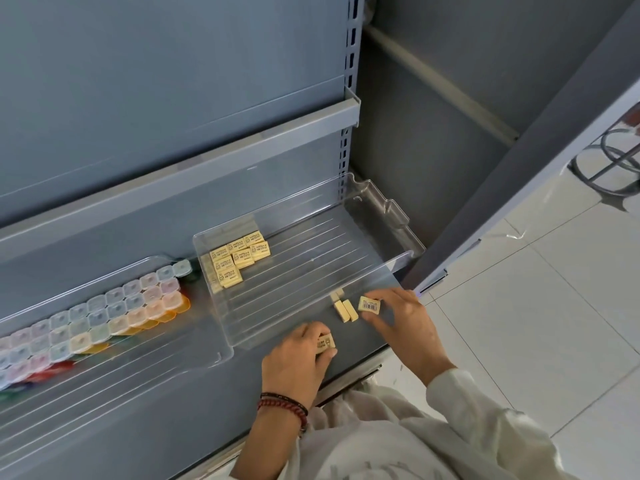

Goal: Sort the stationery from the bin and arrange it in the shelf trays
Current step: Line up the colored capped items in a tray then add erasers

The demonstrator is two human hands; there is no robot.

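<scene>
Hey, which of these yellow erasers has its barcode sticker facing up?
The eraser pinched in the right hand. It alone shows a white barcode label; the others show printed faces or plain edges.

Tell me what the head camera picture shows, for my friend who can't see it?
At a grey shelf, a person's left hand grips a yellow eraser while the right hand pinches a barcoded eraser. Two loose erasers stand on edge between them, beside a clear tray holding an eraser cluster; a left tray holds rows of pastel-capped containers.
</scene>
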